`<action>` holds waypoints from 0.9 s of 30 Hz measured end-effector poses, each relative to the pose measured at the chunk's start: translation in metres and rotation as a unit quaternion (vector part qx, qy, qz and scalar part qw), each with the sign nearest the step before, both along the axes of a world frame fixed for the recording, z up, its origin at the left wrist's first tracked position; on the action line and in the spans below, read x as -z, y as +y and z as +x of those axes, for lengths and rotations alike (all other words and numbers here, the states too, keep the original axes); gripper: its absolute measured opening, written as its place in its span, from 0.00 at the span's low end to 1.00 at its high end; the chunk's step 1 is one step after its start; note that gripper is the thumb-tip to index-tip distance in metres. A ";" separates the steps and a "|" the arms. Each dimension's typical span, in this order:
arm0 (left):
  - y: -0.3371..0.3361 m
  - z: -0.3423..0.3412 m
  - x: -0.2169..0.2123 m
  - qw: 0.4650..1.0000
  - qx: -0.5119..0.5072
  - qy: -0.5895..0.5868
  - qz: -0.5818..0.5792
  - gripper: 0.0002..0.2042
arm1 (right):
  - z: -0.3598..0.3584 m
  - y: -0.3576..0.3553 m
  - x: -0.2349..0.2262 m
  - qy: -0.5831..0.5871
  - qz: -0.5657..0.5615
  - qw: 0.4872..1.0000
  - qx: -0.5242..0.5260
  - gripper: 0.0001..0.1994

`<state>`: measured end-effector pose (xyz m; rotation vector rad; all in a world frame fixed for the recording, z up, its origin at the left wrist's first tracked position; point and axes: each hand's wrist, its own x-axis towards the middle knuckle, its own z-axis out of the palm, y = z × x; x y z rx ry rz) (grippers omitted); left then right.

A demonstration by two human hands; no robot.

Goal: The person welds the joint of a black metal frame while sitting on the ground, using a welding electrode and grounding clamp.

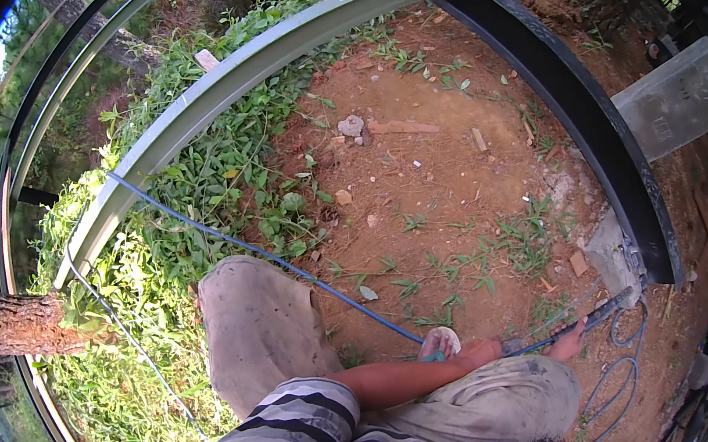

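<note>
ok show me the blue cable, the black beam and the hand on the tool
blue cable (pixel 223 237), head view, mid-run over the weeds
black beam (pixel 575 110), head view, its side face
right hand (pixel 568 342), head view, knuckles, gripping the tool (pixel 608 307)

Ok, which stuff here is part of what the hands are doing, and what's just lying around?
In use:
right hand holding a dark rod-like tool
blue cable running to it
black steel beam, near the tool's tip

Lying about:
grey stone
wood scrap
grey concrete block
tree trunk

The left hand is not visible.

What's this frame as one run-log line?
right hand: grips dark rod-shaped tool | tip: near black steel beam base | blue cable: crosses knee | left hand: not visible | ground: red dirt
</note>
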<state>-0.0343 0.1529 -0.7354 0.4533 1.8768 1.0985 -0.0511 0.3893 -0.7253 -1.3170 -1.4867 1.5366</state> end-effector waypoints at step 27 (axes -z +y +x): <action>0.000 -0.003 -0.003 1.000 0.022 -0.005 -0.013 0.16 | 0.001 0.006 0.005 0.007 0.025 1.000 0.013 0.22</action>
